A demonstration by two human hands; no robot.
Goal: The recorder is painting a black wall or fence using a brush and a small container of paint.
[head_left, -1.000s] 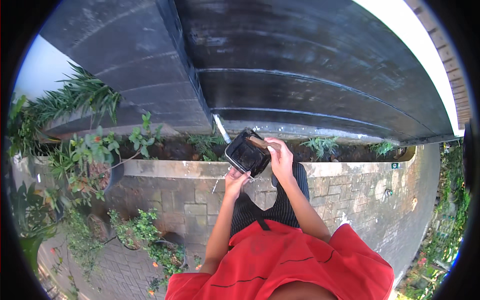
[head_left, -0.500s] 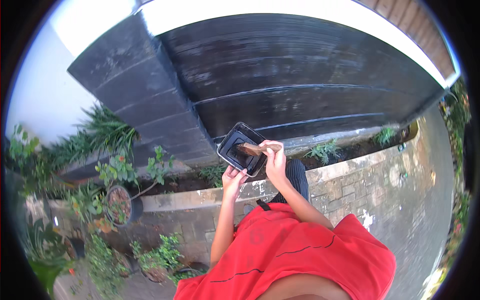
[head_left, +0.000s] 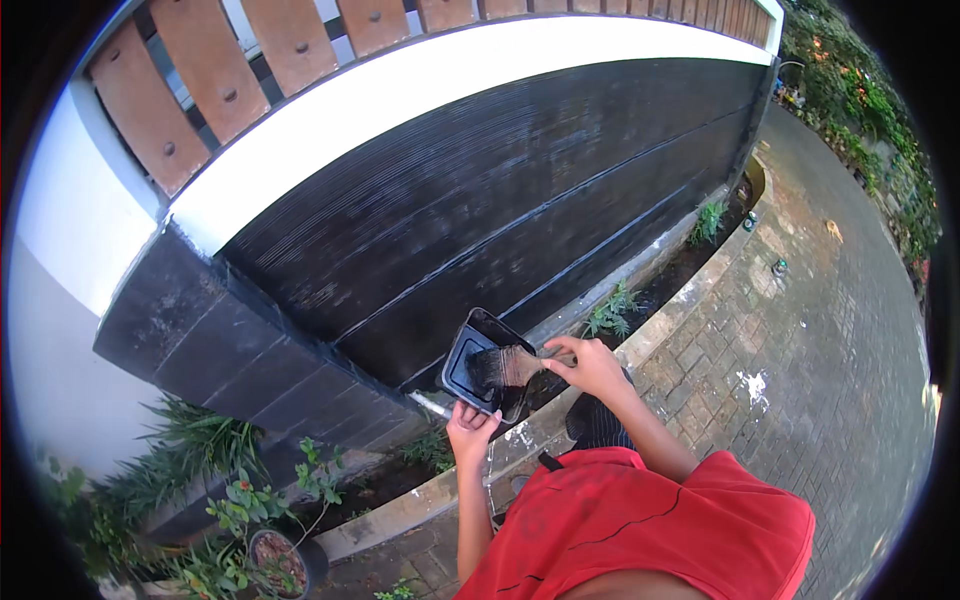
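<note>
My left hand [head_left: 472, 432] grips a black rectangular paint tray [head_left: 462, 362] by its near edge, fingers closed on the rim. The tray is tilted, and dark paint shows on its inside. A wide paintbrush [head_left: 518, 366] is held by its handle in my right hand [head_left: 588, 364]. Its dark, wet-looking bristles lie over the tray's inside; whether they press on the bottom I cannot tell. Beyond the tray stands a low wall [head_left: 420, 230] painted black, with paler streaks and worn patches.
Between the wall and a stone curb [head_left: 400, 508] runs a narrow soil bed with small plants [head_left: 612, 312]. At lower left are leafy shrubs and a potted plant [head_left: 285, 565]. Brick paving [head_left: 720, 350] with white paint splashes [head_left: 753, 390] extends rightward. Wooden slats [head_left: 280, 40] top the wall.
The view has turned, bringing the wooden slats and more paving into sight. My right hand has drawn back along the brush handle, and the brush now lies flatter, showing its broad side.
</note>
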